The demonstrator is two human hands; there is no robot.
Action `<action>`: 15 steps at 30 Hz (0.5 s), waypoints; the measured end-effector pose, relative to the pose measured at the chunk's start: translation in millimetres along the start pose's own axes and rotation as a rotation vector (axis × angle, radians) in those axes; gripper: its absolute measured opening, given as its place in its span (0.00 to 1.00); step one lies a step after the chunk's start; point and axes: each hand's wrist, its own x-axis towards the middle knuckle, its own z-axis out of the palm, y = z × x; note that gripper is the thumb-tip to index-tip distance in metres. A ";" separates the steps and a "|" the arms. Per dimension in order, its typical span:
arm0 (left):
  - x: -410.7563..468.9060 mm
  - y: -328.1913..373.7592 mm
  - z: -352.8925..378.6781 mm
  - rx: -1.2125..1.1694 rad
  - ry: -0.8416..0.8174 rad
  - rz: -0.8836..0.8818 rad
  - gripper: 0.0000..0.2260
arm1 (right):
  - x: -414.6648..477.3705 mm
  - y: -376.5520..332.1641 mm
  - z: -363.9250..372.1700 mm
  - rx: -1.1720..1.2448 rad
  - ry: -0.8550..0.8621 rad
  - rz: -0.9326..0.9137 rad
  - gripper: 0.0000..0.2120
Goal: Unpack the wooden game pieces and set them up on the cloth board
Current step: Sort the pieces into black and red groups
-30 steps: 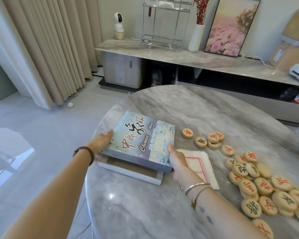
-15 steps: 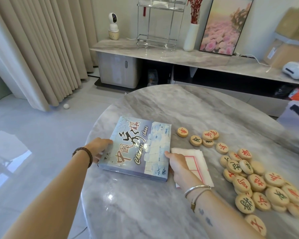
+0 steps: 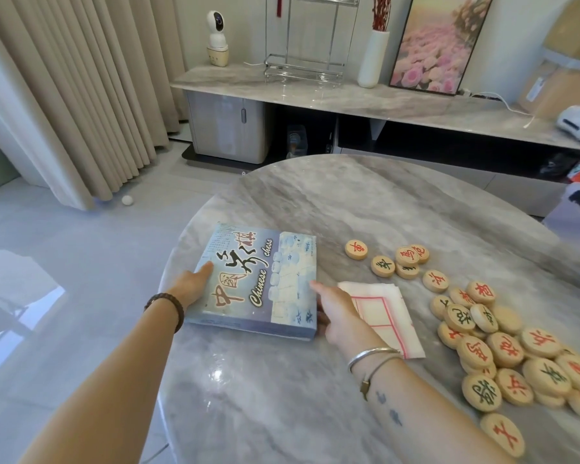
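Observation:
The blue "Chinese chess" game box (image 3: 262, 279) lies closed on the marble table's left side. My left hand (image 3: 193, 286) holds its left edge, thumb on the lid. My right hand (image 3: 335, 311) grips its right edge near the front corner, thumb up along the lid. Just right of that hand lies the folded white cloth board (image 3: 382, 313) with red lines. Several round wooden pieces (image 3: 503, 349) with red and dark characters lie loose and heaped on the right, and a few more pieces (image 3: 395, 261) sit behind the cloth.
The round marble table (image 3: 282, 396) drops off close to the box's left side. Behind it runs a low marble console (image 3: 349, 98) with a white vase, a framed flower picture and a small camera. Curtains hang at the left.
The lid has come down over the tray, so the box is now closed. Both hands stayed on its sides and the box shifted slightly nearer the table's left edge.

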 end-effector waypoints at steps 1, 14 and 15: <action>2.0 -1.2 -1.3 -0.050 0.018 0.013 0.22 | -2.6 -2.4 -3.0 0.070 -0.035 0.057 0.06; 11.1 5.7 -2.6 0.098 0.162 -0.018 0.24 | 4.0 -3.2 -0.8 0.022 -0.109 0.074 0.06; 10.9 8.3 -1.3 0.192 0.227 -0.038 0.27 | 5.2 -3.6 1.5 0.047 -0.109 0.066 0.07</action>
